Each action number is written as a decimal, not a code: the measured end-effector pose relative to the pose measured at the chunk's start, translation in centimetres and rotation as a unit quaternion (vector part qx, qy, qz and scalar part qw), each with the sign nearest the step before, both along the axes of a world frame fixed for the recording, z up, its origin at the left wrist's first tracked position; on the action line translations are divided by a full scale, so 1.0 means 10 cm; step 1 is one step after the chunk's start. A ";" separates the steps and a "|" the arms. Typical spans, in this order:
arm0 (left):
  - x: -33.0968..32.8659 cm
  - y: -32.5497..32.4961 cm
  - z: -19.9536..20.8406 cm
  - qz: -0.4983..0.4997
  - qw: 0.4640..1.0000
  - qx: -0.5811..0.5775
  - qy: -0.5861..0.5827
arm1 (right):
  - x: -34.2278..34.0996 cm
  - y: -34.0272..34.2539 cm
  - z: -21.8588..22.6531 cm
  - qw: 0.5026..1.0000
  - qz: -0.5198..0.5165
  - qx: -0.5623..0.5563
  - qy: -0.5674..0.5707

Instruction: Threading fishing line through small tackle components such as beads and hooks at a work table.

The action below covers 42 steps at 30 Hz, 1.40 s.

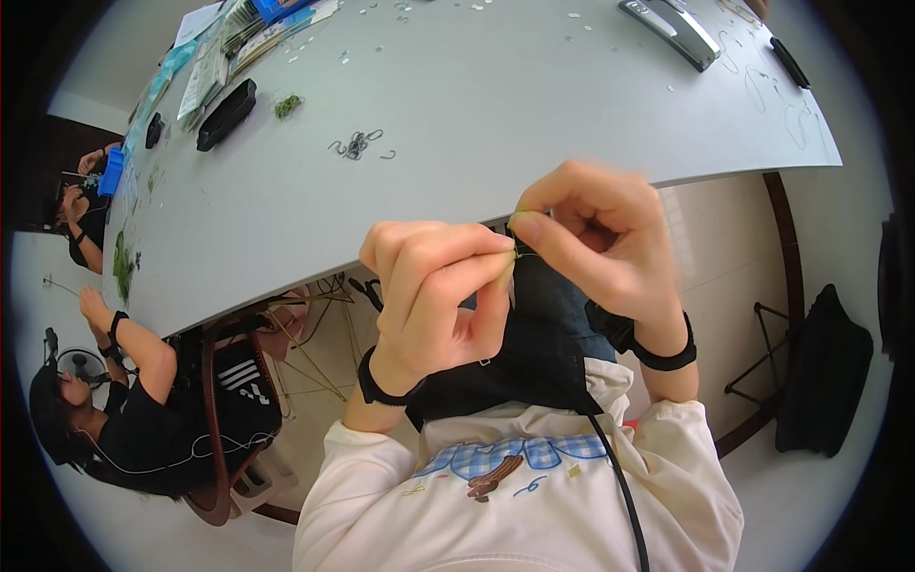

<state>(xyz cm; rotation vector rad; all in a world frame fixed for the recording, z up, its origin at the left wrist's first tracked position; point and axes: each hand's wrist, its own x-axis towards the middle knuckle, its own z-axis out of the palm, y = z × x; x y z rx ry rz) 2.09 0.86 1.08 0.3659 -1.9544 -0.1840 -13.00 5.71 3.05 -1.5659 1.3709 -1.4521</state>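
Both hands are raised in front of the body, below the near edge of the grey table (pixel 477 114). The left hand (pixel 434 296) has its grip closed: thumb and forefinger pinch one end of a thin green-yellow strand (pixel 522 252). The right hand (pixel 596 238) has its grip closed too, thumb and forefinger pinching the same strand at its upper end. The strand is short and mostly hidden between the fingertips; its exact form cannot be made out.

Step in hand, as judged: fine two-handed work on the strand, such as twisting or bending it.

The next move calls for steady opposed pinches and small rotations at the fingertips.

On the table lie a cluster of small wire hooks (pixel 357 145), a black case (pixel 227 114) and green scraps (pixel 287 105). Other persons sit at the left.
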 end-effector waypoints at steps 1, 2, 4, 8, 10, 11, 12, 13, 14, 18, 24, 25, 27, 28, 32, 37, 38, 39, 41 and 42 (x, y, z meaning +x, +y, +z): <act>0.01 0.00 0.00 0.004 1.000 0.003 0.000 | 0.03 0.02 -0.02 1.000 0.008 0.013 -0.012; 0.01 0.00 -0.01 0.005 1.000 0.003 0.000 | 0.05 0.04 -0.04 0.999 0.016 0.026 -0.024; 0.01 -0.03 -0.03 0.013 1.000 0.003 0.013 | 0.07 0.09 -0.07 0.999 0.018 0.022 -0.017; 0.00 -0.04 -0.06 0.009 1.000 0.009 0.001 | 0.08 0.23 -0.01 0.997 0.032 -0.006 0.073; -0.01 -0.03 -0.10 0.002 1.000 0.005 -0.001 | 0.12 0.26 0.03 0.996 0.020 -0.028 0.086; -0.01 -0.02 -0.10 0.002 1.000 0.005 -0.002 | 0.13 0.26 0.06 0.994 0.010 -0.053 0.096; -0.01 -0.02 -0.10 -0.001 1.000 0.005 -0.002 | 0.12 0.26 0.09 0.991 -0.002 -0.077 0.108; -0.02 -0.02 -0.10 -0.005 1.000 0.004 -0.001 | 0.10 0.26 0.14 0.991 -0.003 -0.076 0.108; -0.02 -0.02 -0.10 -0.006 1.000 0.005 -0.001 | 0.08 0.24 0.19 0.991 0.005 -0.072 0.114; -0.03 0.00 -0.07 -0.014 1.000 0.001 -0.006 | 0.01 0.16 0.23 0.991 0.008 -0.068 0.119; -0.03 0.01 -0.06 -0.021 1.000 0.003 0.001 | 0.00 0.05 0.16 0.994 -0.010 -0.056 0.092; -0.02 0.01 -0.06 -0.022 1.000 0.002 0.005 | 0.01 0.03 0.15 0.995 -0.010 -0.055 0.085; -0.01 0.01 -0.05 -0.018 1.000 0.004 0.009 | 0.01 0.01 0.12 0.997 -0.007 -0.038 0.068; -0.01 0.00 -0.05 -0.014 1.000 0.006 0.013 | 0.01 0.00 0.11 0.998 -0.004 -0.021 0.051; 0.00 0.00 -0.06 0.001 1.000 0.006 0.026 | 0.07 0.00 0.00 1.000 0.003 0.005 0.002; 0.03 -0.02 -0.08 0.022 0.999 0.013 0.033 | 0.17 0.07 -0.10 0.999 0.020 0.016 -0.035; 0.02 -0.03 -0.08 0.021 0.999 0.013 0.034 | 0.18 0.10 -0.11 0.999 0.019 0.018 -0.040; 0.03 -0.04 -0.08 0.022 0.999 0.012 0.035 | 0.18 0.12 -0.10 0.999 0.023 0.016 -0.016; 0.03 -0.04 -0.09 0.024 0.999 0.010 0.035 | 0.22 0.17 -0.07 1.000 0.015 0.006 0.004; 0.03 -0.05 -0.10 0.025 0.999 0.010 0.037 | 0.23 0.19 -0.06 1.000 0.007 -0.005 0.024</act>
